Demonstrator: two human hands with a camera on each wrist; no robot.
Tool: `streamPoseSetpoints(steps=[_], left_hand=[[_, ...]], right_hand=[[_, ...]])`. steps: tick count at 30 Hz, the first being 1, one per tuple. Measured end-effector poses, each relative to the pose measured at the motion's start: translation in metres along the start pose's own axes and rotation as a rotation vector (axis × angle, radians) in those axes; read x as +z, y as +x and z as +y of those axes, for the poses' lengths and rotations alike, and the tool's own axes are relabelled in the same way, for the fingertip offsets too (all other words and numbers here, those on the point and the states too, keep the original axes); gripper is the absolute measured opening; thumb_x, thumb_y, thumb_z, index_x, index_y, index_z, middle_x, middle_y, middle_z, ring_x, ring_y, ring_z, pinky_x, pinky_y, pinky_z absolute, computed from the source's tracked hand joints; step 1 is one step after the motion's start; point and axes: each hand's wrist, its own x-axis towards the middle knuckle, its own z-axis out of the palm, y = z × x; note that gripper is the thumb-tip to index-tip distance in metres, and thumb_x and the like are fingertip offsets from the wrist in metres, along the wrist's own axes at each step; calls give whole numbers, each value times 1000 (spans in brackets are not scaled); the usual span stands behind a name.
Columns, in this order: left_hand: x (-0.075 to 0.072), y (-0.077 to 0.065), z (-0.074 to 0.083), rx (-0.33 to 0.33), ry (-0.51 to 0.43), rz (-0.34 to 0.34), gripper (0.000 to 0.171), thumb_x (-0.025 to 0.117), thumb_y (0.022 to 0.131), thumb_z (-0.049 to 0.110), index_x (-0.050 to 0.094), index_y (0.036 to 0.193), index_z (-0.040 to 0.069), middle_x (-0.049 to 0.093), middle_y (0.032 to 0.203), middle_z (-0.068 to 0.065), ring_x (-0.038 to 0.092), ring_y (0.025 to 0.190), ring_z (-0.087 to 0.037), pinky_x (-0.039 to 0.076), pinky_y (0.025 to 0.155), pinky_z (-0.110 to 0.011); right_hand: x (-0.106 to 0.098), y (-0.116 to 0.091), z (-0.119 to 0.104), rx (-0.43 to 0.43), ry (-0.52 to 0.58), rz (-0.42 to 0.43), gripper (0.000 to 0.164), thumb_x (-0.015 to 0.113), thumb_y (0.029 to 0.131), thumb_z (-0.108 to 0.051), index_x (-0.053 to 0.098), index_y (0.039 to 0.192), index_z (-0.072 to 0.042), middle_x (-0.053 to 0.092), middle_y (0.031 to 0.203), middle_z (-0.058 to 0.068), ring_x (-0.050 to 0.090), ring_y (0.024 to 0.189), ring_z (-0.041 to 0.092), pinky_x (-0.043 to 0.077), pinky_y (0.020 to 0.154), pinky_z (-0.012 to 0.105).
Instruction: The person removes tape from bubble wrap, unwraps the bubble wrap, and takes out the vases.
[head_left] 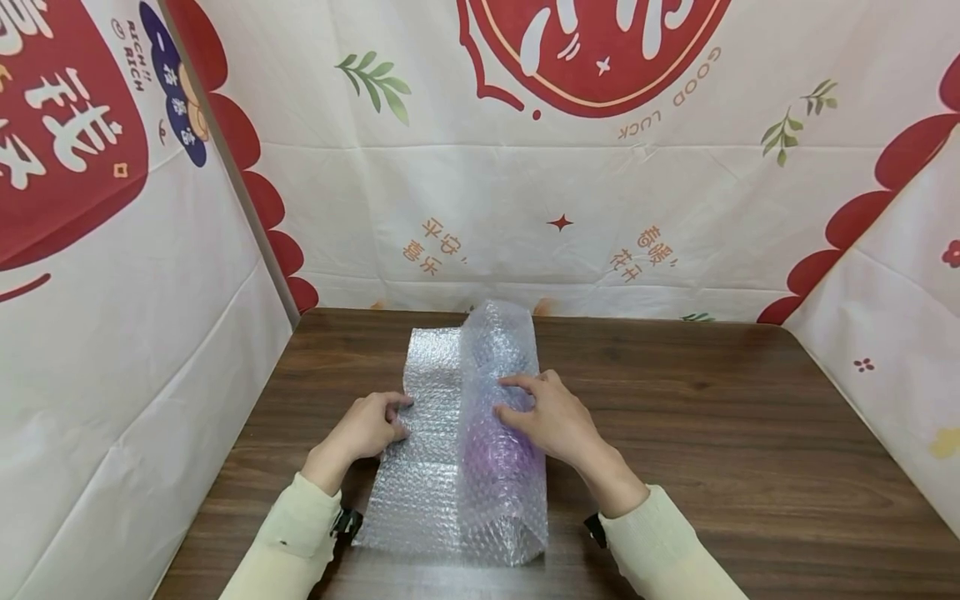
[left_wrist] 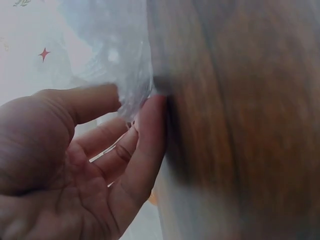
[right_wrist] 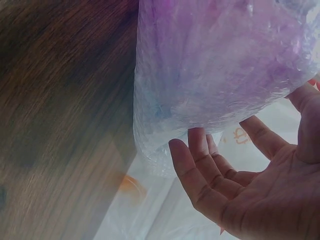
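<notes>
A sheet of bubble wrap lies on the table, its right part folded over into a long bundle. Something purple and blue shows through the layers; its kind cannot be made out. At the sheet's left edge my left hand pinches the wrap, and the left wrist view has the film between thumb and fingers. My right hand rests against the bundle's right side, fingers spread and loosely bent. In the right wrist view the fingertips touch the wrapped surface without closing round it.
The dark wooden table extends on both sides of the wrap. Its far edge meets a printed white cloth, and more cloth hangs along the left and right. A dark strap is on the left wrist.
</notes>
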Motion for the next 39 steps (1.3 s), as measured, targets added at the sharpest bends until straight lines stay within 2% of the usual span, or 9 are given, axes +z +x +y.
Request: streamPoseSetpoints(steps=[7,12,17,21,28,32,35,39], left_hand=[[2,-1,0,-9,-23,6,48,73,92,2,65,138,8,55,81,-6,49,50,-17,49,45,-31],[4,0,-3,-14,-54,5,47,74,89,0,66,135,8,55,83,-6,52,58,-18,52,45,-32],[4,2,-6,-22,-62,-2,46,75,88,-1,67,133,9,55,86,-7,54,62,-19,53,45,-32],[3,3,-6,-19,-69,-9,47,75,88,-1,68,133,10,55,86,-7,54,63,-19,54,46,-32],[0,3,-6,-15,-69,-9,48,75,87,-1,67,134,9,56,85,-7,54,63,-19,54,45,-33],[-1,4,-7,-12,-72,-13,48,75,88,0,66,134,9,56,86,-7,54,62,-19,53,45,-33],[-1,4,-7,-9,-73,-15,48,74,88,-1,66,134,8,56,86,-7,54,62,-19,54,45,-33],[0,4,-7,-6,-73,-16,47,74,87,-1,66,133,8,55,87,-7,54,62,-19,54,45,-33]], right_hand=[[1,-1,2,-14,-22,7,48,73,92,-46,67,138,-33,54,111,11,50,68,20,42,52,33],[2,-3,-1,-16,-53,9,47,71,93,-44,66,138,-33,54,110,12,49,67,20,41,51,33],[2,-4,-5,-22,-91,22,46,71,94,-42,66,138,-32,56,114,14,53,74,22,42,53,34],[1,-5,-10,-46,-157,53,47,72,93,-42,66,138,-32,57,120,14,55,82,22,44,60,34],[1,-5,-22,-151,-227,83,44,72,92,-28,70,135,-21,57,118,13,55,94,25,46,68,35],[4,-5,-30,-165,-274,70,43,66,93,-21,69,136,-18,55,120,13,53,101,27,48,71,35],[7,-6,-35,-151,-324,56,43,63,96,-21,67,138,-17,53,121,13,50,99,26,46,72,36],[10,-6,-40,-132,-377,49,43,64,98,-31,65,137,-14,53,118,14,48,96,26,47,72,38]])
